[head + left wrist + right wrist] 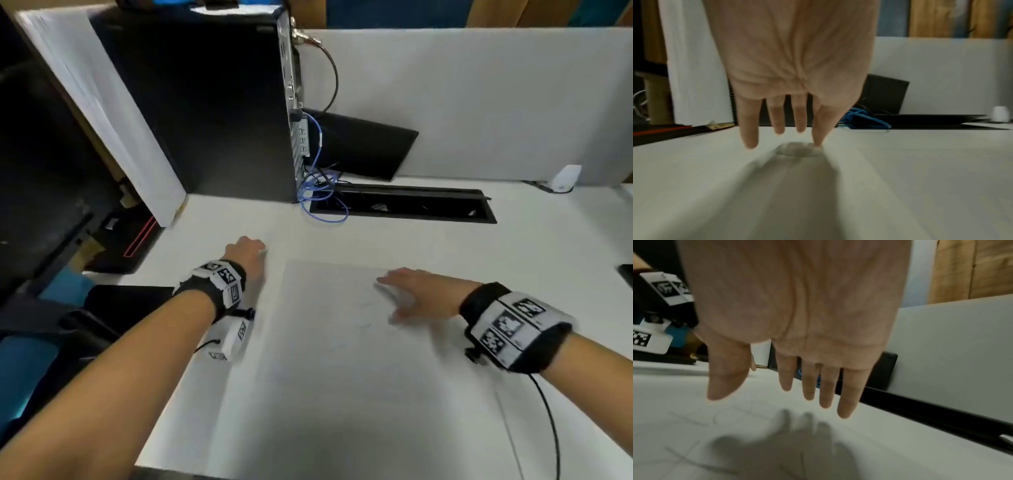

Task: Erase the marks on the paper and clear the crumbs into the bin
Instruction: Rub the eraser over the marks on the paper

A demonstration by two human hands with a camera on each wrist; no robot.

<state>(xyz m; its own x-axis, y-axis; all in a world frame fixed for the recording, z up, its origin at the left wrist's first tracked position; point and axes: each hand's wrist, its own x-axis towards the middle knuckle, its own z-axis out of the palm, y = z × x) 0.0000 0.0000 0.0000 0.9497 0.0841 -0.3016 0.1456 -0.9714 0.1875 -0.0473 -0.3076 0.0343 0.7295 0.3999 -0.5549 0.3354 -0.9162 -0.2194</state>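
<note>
A white sheet of paper (359, 370) lies on the white desk (513, 260) in front of me, with faint pencil marks (363, 322) near its middle; the lines (688, 454) show more clearly in the right wrist view. My right hand (390, 298) hovers flat over the paper's upper part, fingers (846, 402) straight and spread, casting a shadow below. My left hand (253, 246) is on the desk just beyond the paper's top left corner. Its fingers point down, and one fingertip (818, 141) touches a small rounded pale eraser (797, 150). No bin is in view.
A black computer tower (205, 102) stands at the back left, with blue cables (318, 192) running into a black cable slot (404, 205). A white partition (479, 102) closes the back. A small white device (565, 178) sits at the far right. The desk's left edge drops off near my left forearm.
</note>
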